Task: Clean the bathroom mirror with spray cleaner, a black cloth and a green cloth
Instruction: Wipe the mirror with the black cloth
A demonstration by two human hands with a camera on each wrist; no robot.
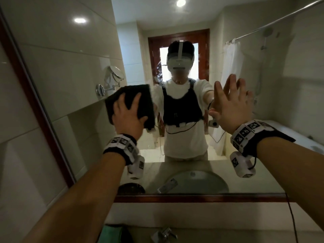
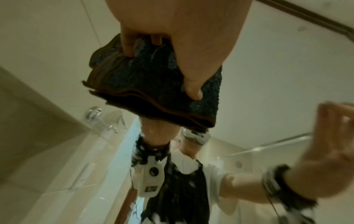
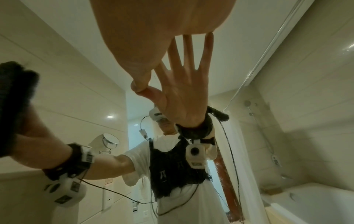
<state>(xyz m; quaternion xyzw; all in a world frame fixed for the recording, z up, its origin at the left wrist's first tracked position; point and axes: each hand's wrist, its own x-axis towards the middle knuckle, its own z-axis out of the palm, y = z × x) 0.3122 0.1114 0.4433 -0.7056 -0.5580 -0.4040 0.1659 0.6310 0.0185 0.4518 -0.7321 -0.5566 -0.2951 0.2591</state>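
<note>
Up against the mirror (image 1: 70, 71) in the head view, our left hand (image 1: 128, 116) presses the folded black cloth (image 1: 129, 102) to the glass while our right hand (image 1: 229, 109) lies flat, fingers straight, holding nothing. Left wrist view: thumb and fingers (image 2: 127, 44) clamp the cloth. Right wrist view: empty palm meets its reflection.

Counts: 2 hands up at the glass, left hand (image 1: 128, 114) at 9 o'clock of the reflected person, right hand (image 1: 231, 106) at 3 o'clock. 1 black cloth (image 1: 130, 104), folded in several layers. 1 green cloth (image 1: 112, 234), at 7 o'clock in the head view, only a corner showing. 1 bathroom mirror (image 1: 73, 67) w/ dark wood frame. 2 wrist cams, 1 per wrist. 1 tap (image 1: 164, 235) at 6 o'clock. Reflected: 1 basin, 1 round shaving mirror, 2 ceiling lights, 1 shower curtain, poss. 1 dark dish by the basin, too blurred to be sure.
</note>
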